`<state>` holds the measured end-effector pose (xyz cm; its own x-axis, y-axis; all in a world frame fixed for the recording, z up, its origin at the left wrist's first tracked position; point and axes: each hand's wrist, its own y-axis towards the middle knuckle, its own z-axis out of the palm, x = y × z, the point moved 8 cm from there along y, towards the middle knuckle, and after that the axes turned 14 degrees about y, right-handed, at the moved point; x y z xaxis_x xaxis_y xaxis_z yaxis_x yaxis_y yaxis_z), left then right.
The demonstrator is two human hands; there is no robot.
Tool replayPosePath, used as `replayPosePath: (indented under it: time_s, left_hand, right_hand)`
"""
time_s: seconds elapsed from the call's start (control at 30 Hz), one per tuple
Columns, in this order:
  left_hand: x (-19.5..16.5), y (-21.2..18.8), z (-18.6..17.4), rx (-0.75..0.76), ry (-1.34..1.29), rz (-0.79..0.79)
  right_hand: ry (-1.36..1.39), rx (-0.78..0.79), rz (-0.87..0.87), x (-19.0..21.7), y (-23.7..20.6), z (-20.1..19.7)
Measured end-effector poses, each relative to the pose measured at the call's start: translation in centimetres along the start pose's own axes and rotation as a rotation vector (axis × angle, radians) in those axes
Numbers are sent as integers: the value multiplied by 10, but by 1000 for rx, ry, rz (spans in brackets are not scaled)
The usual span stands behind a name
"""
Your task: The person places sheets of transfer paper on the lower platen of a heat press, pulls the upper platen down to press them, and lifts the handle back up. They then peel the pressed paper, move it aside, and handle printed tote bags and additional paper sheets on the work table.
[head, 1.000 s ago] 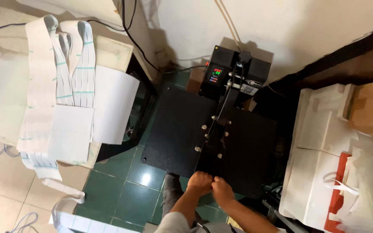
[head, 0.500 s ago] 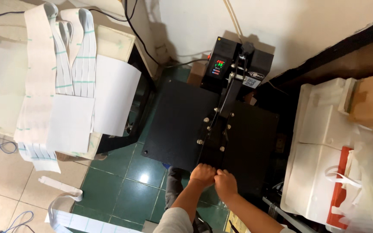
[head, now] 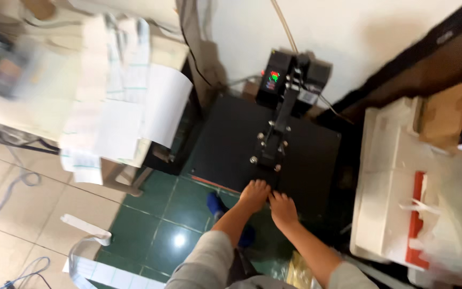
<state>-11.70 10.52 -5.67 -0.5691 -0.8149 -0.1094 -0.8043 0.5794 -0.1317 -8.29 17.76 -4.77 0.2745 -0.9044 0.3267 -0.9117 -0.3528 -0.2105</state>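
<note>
Both hands down together: left hand [head: 254,194] and right hand [head: 283,207] lie side by side, fingers curled on the near edge of the flat black heat press [head: 225,144], above the green tiled floor [head: 172,214].

White wall [head: 380,37], green and beige tiled floor [head: 161,214], paper-strewn table [head: 44,112].
</note>
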Motion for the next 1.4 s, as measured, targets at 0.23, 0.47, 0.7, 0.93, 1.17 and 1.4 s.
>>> replayPosePath:
  time_s: [0.23,0.47,0.7,0.93,1.17,1.4]
  left_hand:
    - [28,-180,20,149,-471,-322]
    - [55,-333,38,41,-958,-864]
    - [68,-361,6,26,-915,-798]
    - [75,-424,-6,-124,-980,-746]
    - [95,-507,6,-280,-1134,-955]
    - [99,-576,34,-425,-1347,-1136]
  right_hand:
    - [253,256,192,5,-102,11]
    - [543,484,377,39,-133,48]
    - [519,598,282,129,-78,28]
    - [663,574,137,210,-95,51]
    - [699,606,116,303,-105,79]
    - [599,689,-34,328,-91,114]
